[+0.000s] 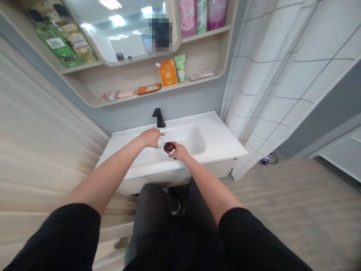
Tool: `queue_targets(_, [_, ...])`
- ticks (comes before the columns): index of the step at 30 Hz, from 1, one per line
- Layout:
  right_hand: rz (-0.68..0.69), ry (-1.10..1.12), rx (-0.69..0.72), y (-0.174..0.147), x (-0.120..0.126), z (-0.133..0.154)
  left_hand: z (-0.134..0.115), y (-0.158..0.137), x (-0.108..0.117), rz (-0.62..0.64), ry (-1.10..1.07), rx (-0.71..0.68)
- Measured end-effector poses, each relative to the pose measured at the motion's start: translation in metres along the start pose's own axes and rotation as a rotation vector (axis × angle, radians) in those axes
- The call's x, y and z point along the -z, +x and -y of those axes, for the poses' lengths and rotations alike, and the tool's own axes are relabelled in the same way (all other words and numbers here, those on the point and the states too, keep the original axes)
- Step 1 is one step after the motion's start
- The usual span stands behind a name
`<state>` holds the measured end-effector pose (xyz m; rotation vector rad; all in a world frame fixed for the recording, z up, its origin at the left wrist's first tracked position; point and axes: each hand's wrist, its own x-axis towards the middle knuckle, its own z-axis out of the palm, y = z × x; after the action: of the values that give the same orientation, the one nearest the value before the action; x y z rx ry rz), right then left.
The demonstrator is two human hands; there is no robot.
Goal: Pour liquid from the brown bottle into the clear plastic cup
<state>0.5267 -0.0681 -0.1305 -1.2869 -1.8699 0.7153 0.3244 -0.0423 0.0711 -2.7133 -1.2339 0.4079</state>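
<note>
The right hand [179, 151] has its fingers wrapped around a glossy, rounded dark-red bottle [169, 147]. The left hand [152, 137] pinches a small white piece [160, 142] beside it. Beyond the left fingers stands an angular black faucet [158, 118].

Gry wall [194, 99], wd-look flr [282, 203], crm curtain [42, 124], mirror [128, 39]

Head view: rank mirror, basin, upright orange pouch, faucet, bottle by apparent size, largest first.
1. Mirror, cut off at the top
2. Basin
3. Orange pouch
4. Faucet and bottle: too alike to rank; the right hand partly covers the bottle.
</note>
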Motion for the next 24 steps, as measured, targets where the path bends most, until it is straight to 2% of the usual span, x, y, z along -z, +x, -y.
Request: queue_targets(24, [-0.007, -0.002, -0.014, -0.001, 0.002, 0.002, -0.02, 0.0, 0.024, 0.026, 0.151, -0.039])
